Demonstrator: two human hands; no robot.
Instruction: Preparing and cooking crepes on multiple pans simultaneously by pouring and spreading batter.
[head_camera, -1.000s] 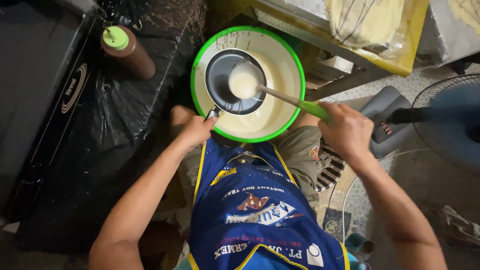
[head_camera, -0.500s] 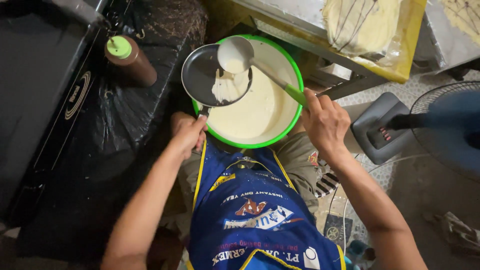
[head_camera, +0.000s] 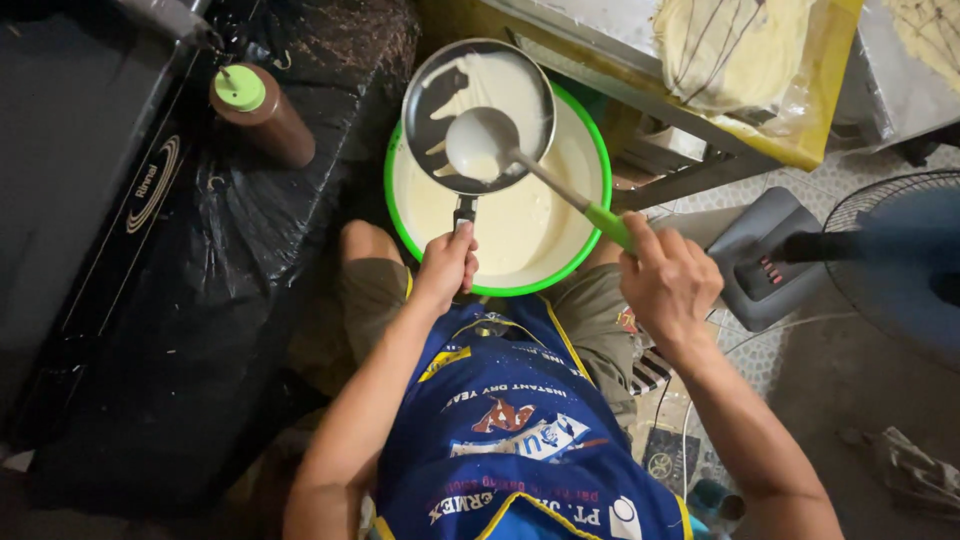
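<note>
My left hand (head_camera: 446, 268) grips the handle of a small dark frying pan (head_camera: 478, 115), held over the far left of a green-rimmed bowl (head_camera: 592, 225) of pale batter. Batter covers most of the pan's upper half. My right hand (head_camera: 668, 283) holds the green handle of a metal ladle (head_camera: 482, 145), whose bowl rests in the pan and is coated in batter. The green bowl sits between my knees, above a blue apron (head_camera: 520, 420).
A brown squeeze bottle with a green cap (head_camera: 262, 115) stands on black plastic sheeting at the left, beside a black stove (head_camera: 90, 180). Thin cooked crepes (head_camera: 730, 45) lie on a yellow-lined tray at the top right. A floor fan (head_camera: 880, 260) stands at the right.
The pan has been lifted and tilted over the bowl, and batter has spread across more of its surface. The ladle stayed in the pan. My left hand slid up onto the handle.
</note>
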